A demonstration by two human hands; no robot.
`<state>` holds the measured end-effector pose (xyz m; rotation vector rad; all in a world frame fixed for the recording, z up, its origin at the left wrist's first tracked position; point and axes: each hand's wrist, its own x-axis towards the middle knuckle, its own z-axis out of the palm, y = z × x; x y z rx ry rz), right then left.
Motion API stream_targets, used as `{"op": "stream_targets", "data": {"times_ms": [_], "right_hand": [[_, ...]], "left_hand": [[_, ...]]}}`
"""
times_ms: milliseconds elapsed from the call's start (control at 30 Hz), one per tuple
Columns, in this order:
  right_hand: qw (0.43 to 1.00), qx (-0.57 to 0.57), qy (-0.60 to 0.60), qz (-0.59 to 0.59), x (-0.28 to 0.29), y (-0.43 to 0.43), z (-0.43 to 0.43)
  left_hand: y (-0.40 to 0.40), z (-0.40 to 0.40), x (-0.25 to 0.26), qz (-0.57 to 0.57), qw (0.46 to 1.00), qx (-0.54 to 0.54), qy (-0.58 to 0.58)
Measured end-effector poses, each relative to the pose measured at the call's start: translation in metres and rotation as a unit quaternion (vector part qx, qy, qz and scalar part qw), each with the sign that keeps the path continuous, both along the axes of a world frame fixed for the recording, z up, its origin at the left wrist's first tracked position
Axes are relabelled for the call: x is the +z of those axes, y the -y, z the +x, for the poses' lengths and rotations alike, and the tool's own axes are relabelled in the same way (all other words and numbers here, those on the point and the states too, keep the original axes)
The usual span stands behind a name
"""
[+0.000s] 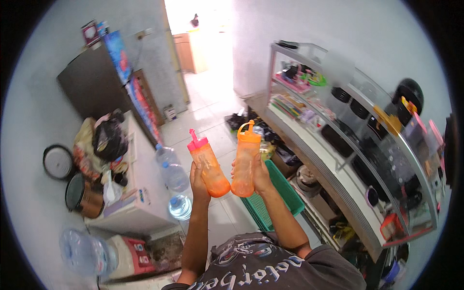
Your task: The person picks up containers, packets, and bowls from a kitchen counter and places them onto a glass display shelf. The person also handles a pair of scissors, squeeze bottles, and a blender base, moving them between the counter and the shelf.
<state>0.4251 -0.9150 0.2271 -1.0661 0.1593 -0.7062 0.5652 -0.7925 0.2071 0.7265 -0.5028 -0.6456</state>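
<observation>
My left hand (198,182) grips a translucent squeeze bottle (209,168) with a pink cap, tilted so its top leans left. Orange-red sauce residue coats its inside and gathers at the bottom. In my right hand (261,176) is a second squeeze bottle (243,168), nearly upright, with an orange cap and a strap looped over its nozzle. Its walls look orange and cloudy. Both bottles are held in front of my chest, their bases close together, above the tiled floor (219,214). My fingers wrap behind them and are partly hidden.
A green plastic basket (286,185) stands below my right forearm. To the right is a glass display cabinet (337,108) with goods on its shelves. Large water bottles (174,170) stand beside a white chest freezer (159,214) on the left. A bright doorway (208,83) opens ahead.
</observation>
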Motion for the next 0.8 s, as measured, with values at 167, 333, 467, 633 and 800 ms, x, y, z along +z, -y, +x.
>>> {"op": "stream_targets", "data": {"times_ms": [167, 333, 467, 633, 800], "right_hand": [[0.987, -0.155, 0.025, 0.030, 0.015, 0.066, -0.045], [0.952, -0.301, 0.032, -0.051, 0.027, 0.131, -0.104], [0.887, -0.440, -0.023, -0.141, 0.071, 0.166, -0.148], [0.764, -0.587, -0.089, -0.254, 0.146, 0.210, -0.202], [0.643, -0.680, -0.086, -0.342, 0.209, 0.267, -0.256]], "left_hand": [[0.098, -0.017, 0.006, 0.008, 0.995, -0.089, 0.038], [0.197, -0.055, 0.043, -0.009, 0.968, -0.246, 0.059], [0.284, -0.088, 0.082, -0.056, 0.946, -0.311, 0.076], [0.382, -0.138, 0.155, -0.097, 0.914, -0.370, 0.134], [0.467, -0.213, 0.221, -0.170, 0.893, -0.362, 0.207]]}}
